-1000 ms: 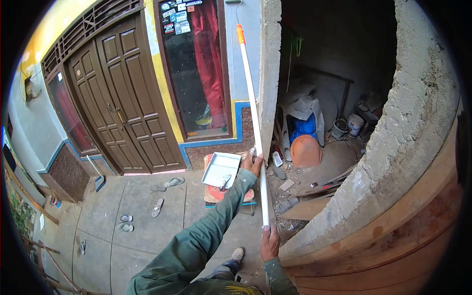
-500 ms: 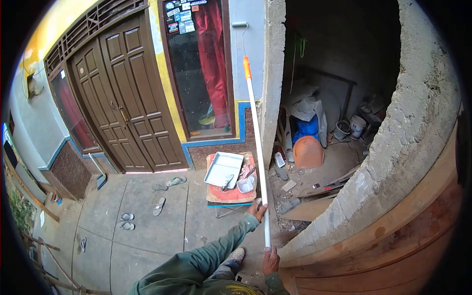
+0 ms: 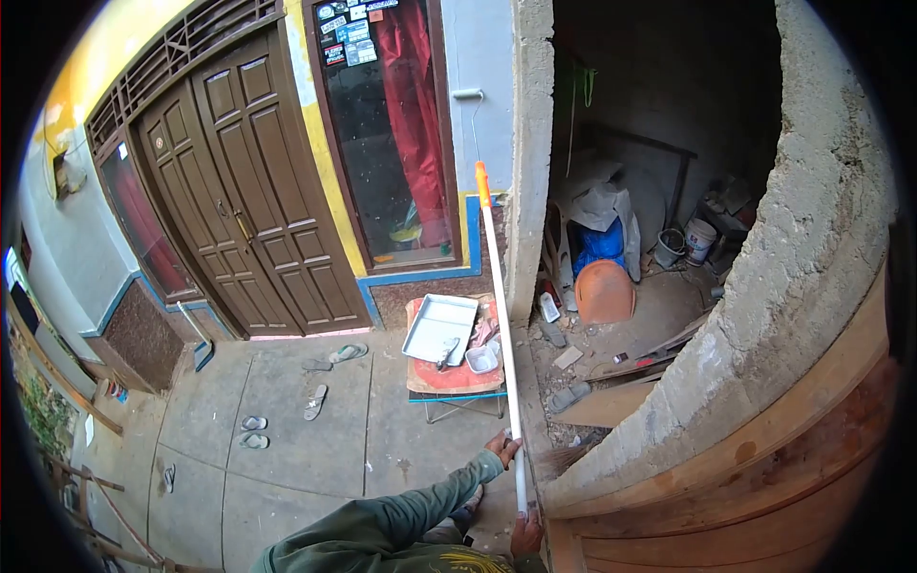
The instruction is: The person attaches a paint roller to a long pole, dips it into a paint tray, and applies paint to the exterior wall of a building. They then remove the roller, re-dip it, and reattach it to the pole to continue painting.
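As seen from high above a grey concrete yard (image 3: 287, 449), a person in green sleeves holds a long white pole (image 3: 501, 334) with both hands. The left hand (image 3: 502, 446) is curled closed around the pole a little above its lower end. The right hand (image 3: 525, 535) grips the very bottom of it, fingers wrapped round, at the lower edge of the view. The pole's long axis runs nearly straight up the view, leaning slightly left. Its orange top points at a pale blue wall, where a paint roller (image 3: 468, 94) rests against the paint. Left of that wall are a window with a red curtain (image 3: 406, 134) and a brown double door (image 3: 229, 210). Below the pole stands a small red-topped table (image 3: 449, 380) carrying a metal paint tray (image 3: 439, 328). Sandals (image 3: 311, 401) lie scattered on open floor to the left. Just right of the pole rises a bare concrete pillar (image 3: 530, 143). Beyond the pillar is a cluttered storeroom with an orange basin (image 3: 604, 291). A rough curved concrete wall (image 3: 793, 267) and wooden boards (image 3: 745, 497) crowd the right side.
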`<state>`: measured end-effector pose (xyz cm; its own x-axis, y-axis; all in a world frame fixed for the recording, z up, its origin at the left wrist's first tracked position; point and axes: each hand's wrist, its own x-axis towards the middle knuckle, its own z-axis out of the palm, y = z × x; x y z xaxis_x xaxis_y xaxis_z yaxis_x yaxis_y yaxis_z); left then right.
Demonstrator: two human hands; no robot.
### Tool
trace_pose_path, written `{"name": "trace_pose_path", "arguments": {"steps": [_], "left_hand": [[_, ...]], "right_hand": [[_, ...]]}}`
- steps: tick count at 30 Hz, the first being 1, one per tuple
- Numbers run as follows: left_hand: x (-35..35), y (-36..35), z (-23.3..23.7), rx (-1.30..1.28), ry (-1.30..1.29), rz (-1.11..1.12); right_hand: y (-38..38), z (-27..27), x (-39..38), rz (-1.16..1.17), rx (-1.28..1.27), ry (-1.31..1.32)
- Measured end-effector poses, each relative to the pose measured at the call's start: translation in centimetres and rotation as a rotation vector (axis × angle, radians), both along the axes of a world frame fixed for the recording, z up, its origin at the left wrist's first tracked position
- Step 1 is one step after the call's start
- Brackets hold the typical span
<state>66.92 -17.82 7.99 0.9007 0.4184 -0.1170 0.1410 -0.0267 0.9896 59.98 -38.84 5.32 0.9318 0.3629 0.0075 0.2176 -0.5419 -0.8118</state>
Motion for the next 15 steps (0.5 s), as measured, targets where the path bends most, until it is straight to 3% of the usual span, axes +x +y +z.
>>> {"name": "trace_pose_path", "arguments": {"steps": [5,7,15], "left_hand": [[-0.4,-0.2,1.7,0.039,-0.007,0.021],[-0.2,0.1,2.1,0.061,0.009,0.013],[1.6,2.0,5.3,0.205,-0.052,0.077]], "right_hand": [[0.2,1.4,-0.3,-0.010,0.008,0.084],[0.6,1.5,0.0,-0.024,0.053,-0.031],[2.6,3.3,2.2,0.018,0.129,-0.014]]}}
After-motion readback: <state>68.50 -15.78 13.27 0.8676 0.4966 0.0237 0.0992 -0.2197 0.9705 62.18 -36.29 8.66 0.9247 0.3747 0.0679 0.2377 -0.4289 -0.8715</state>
